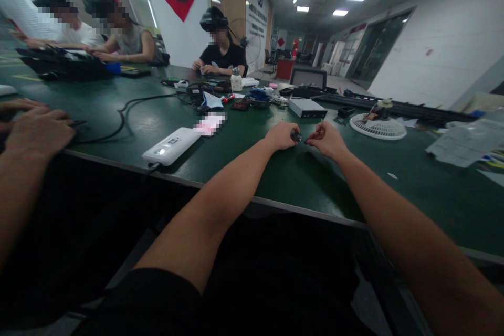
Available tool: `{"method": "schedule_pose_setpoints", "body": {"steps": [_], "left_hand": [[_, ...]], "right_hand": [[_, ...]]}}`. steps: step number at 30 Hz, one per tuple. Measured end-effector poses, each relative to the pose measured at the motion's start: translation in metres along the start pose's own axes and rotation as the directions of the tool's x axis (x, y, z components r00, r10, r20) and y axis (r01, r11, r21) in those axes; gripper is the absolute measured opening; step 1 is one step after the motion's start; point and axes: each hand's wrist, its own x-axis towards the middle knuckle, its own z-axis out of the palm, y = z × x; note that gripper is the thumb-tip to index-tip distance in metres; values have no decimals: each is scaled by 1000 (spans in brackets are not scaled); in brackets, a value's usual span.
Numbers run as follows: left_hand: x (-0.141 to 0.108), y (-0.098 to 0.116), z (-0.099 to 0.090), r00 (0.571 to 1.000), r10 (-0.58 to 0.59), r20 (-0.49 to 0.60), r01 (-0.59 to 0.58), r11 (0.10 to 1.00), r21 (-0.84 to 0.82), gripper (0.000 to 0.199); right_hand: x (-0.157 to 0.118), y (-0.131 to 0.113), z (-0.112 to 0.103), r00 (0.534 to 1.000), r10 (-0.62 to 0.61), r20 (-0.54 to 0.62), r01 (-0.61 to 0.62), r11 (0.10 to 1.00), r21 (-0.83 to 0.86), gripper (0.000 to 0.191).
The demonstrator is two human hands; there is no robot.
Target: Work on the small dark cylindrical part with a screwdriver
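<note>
Over the green table (283,181), my left hand (279,136) is closed round a small dark, rounded piece (295,135) with a shiny end; its exact kind is too small to tell. Just to the right, my right hand (331,140) is pinched, its fingertips pointing at that piece with a narrow gap between. Whatever is between the right fingertips is too small and dark to name. Behind both hands lies a silver-grey metal box (307,108).
A white power bank (173,146) with a cable lies left, near the table edge. A white round grille (378,127) and clear plastic bags (468,139) are right. A co-worker's hands (37,128) are at far left. Across the table, several people sit near cables and a white bottle (236,81).
</note>
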Motion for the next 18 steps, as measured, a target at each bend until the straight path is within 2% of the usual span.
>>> {"method": "schedule_pose_setpoints", "body": {"steps": [6, 12, 18], "left_hand": [[1, 3, -1, 992, 108, 65, -106, 994, -21, 44], [0, 6, -4, 984, 154, 87, -153, 988, -11, 44], [-2, 8, -5, 985, 159, 72, -160, 987, 2, 42]], "right_hand": [[-1, -10, 5, 997, -73, -36, 76, 993, 90, 47], [-5, -20, 2, 996, -55, -72, 56, 998, 11, 45], [-4, -20, 1, 996, -52, -72, 53, 999, 13, 42]]}}
